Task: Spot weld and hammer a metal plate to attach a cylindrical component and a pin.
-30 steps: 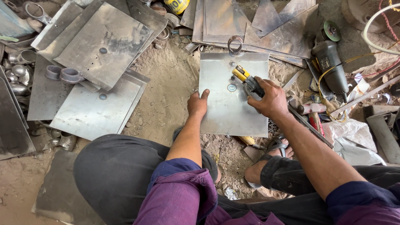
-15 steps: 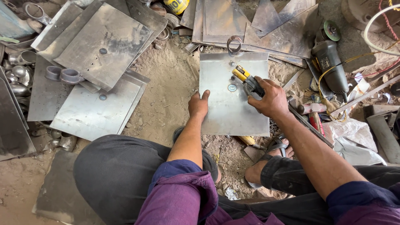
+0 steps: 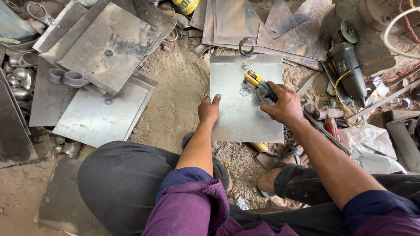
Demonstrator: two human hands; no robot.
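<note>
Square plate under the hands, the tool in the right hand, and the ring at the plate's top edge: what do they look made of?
Square plate: looks like bare sheet metal, dull grey with a soft sheen and scuffs; possibly steel, alloy unclear.
Tool: dark metal body with yellow handles that look plastic-coated, held in the right hand.
Ring: grey metal, duller and slightly tarnished.
Left hand presses on the plate's edge.

Metal sheet (image 3: pixel 245 109) on ground, centre; sheet stack (image 3: pixel 100 57) left; angle grinder (image 3: pixel 348 65) right; ring (image 3: pixel 246 45) behind sheet.
</note>
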